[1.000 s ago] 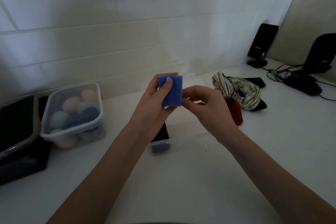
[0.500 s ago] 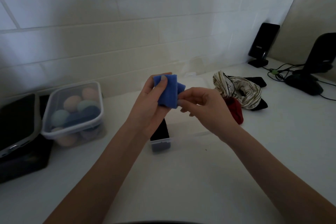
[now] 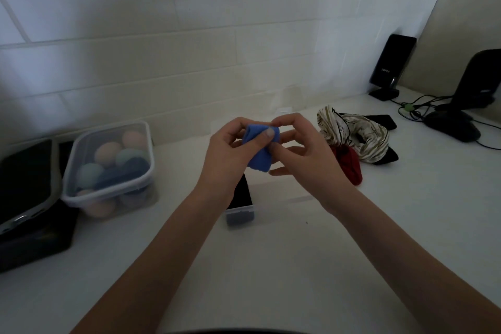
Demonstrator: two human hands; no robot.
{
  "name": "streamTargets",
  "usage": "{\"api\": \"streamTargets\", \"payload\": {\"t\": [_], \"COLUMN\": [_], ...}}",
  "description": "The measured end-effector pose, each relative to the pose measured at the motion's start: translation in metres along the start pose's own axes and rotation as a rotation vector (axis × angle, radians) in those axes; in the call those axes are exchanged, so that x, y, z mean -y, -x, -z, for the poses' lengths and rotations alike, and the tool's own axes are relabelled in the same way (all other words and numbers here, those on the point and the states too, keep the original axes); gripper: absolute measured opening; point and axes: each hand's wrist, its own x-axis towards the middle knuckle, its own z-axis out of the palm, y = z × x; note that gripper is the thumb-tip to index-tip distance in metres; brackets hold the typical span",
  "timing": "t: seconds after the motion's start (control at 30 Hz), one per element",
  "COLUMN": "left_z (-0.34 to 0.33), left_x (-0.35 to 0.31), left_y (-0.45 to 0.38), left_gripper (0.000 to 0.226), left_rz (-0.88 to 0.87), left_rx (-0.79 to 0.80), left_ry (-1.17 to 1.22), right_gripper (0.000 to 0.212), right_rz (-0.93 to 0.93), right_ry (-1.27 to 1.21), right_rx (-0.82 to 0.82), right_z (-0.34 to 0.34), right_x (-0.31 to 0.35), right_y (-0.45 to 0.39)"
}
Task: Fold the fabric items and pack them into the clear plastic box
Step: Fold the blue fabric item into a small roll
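above the clear plastic box (image 3: 282,202), left hand (image 3: 230,154) and right hand (image 3: 303,154) both pinch blue fabric (image 3: 260,148), probably folded.

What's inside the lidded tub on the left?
The lidded tub holds rounded pastel pieces, peach, pale green and blue. Lower layers blur through the wall; count unclear.

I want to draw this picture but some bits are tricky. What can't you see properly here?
Head view only:
- Clear plastic box: mostly behind both hands; only a faint rim shows.
- Dark fabric in it: partly behind the left hand.
- Blue cloth: its folds hidden by fingers of both hands, the right hand included.
- Red fabric: top tucked under striped fabric.
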Motion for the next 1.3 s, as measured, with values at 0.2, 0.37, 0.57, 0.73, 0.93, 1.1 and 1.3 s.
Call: {"api": "streamTargets", "payload": {"t": [0.2,0.37,0.57,0.73,0.93,1.1,1.3], "left_z": [-0.002,-0.002,0.001,0.018,0.033,0.045,0.038], "left_x": [-0.003,-0.002,-0.003,-0.003,-0.010,-0.015,-0.014], "left_y": [0.002,0.003,0.002,0.005,0.024,0.028,0.024], "left_gripper": [0.007,0.011,0.011,0.022,0.010,0.025,0.032], "left_rz": [-0.056,-0.065,-0.047,0.008,-0.252,-0.198,-0.069], "left_rx": [-0.039,-0.080,-0.094,-0.076,-0.082,0.275,0.443], "left_ry": [-0.085,-0.155,-0.243,-0.521,-0.883,-1.201,-1.371], "right_gripper": [0.009,0.008,0.014,0.022,0.017,0.017,0.022], "right_rz": [-0.040,-0.073,-0.118,-0.162,-0.230,-0.237,-0.228], "right_ry": [-0.078,-0.130,-0.112,0.145,0.412,0.615,0.571], "right_rx": [0.004,-0.031,-0.020,0.014,0.168,0.243,0.283], "right_z": [0.000,-0.006,0.003,0.014,0.007,0.002,-0.002], "right_x": [-0.002,-0.004,-0.002,-0.003,-0.008,-0.010,-0.010], "right_y": [0.000,-0.002,-0.003,-0.004,-0.001,-0.001,-0.002]}}
